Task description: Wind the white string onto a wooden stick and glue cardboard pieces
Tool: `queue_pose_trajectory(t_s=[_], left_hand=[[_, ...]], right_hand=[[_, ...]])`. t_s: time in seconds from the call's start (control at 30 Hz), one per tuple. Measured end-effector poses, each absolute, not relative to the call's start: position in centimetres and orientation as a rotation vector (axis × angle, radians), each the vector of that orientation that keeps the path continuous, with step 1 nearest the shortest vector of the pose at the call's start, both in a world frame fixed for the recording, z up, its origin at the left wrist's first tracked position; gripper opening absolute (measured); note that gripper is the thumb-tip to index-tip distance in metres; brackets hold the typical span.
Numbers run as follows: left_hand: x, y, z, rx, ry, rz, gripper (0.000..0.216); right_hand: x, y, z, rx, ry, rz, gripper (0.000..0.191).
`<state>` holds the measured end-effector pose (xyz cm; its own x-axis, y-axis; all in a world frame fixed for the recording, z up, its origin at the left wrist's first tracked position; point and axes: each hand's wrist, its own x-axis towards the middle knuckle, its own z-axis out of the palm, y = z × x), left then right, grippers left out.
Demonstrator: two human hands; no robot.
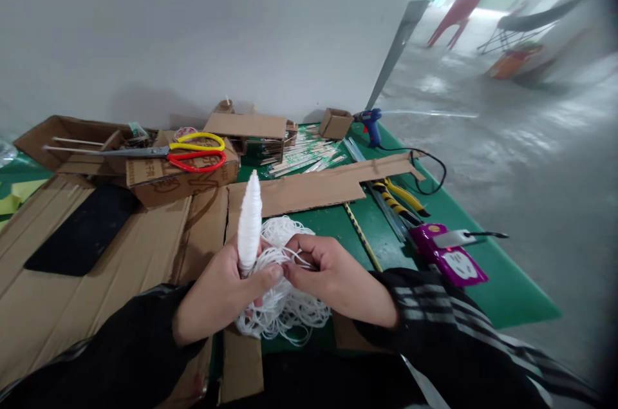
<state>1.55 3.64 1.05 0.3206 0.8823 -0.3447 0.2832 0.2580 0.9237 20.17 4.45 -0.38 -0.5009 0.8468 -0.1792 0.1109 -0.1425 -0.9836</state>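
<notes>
My left hand [226,293] is closed around the lower end of a stick wound with white cord [250,222]. The winding is thick in the middle, tapers upward, and a bare stick tip shows at the top. My right hand [333,274] pinches strands of the loose white cord [290,306], close to my left thumb. The cord lies in a tangled heap under and between both hands. My palms hide the stick's bottom end.
Scissors [197,151] with yellow and red handles lie on a cardboard box [183,180]. A black tablet-like slab [82,228] rests on cardboard at left. Behind are wooden sticks [304,151] and a blue glue gun [371,125]. Pliers [398,199] and a purple packet [451,257] lie right.
</notes>
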Motion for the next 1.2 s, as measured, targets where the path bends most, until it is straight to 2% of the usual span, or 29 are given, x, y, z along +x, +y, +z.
queue_pose_trajectory(t_s=[0.67, 0.83, 1.03, 1.2], left_hand=[[1.3, 3.5, 0.3, 0.891, 1.017, 0.894, 0.024], [1.1, 3.4, 0.1, 0.926, 0.94, 0.852, 0.024], [1.3, 3.2, 0.3, 1.117, 1.091, 0.762, 0.019], [1.7, 2.9, 0.3, 1.224, 1.184, 0.659, 0.014]], right_hand=[[20.7, 4.8, -0.5, -1.175, -1.554, 1.677, 0.014], [20.5, 4.7, -0.6, -1.15, -1.589, 1.652, 0.015], [20.9, 4.5, -0.5, -1.11, -1.519, 1.739, 0.02], [21.6, 4.4, 0.3, -1.15, -1.543, 1.604, 0.026]])
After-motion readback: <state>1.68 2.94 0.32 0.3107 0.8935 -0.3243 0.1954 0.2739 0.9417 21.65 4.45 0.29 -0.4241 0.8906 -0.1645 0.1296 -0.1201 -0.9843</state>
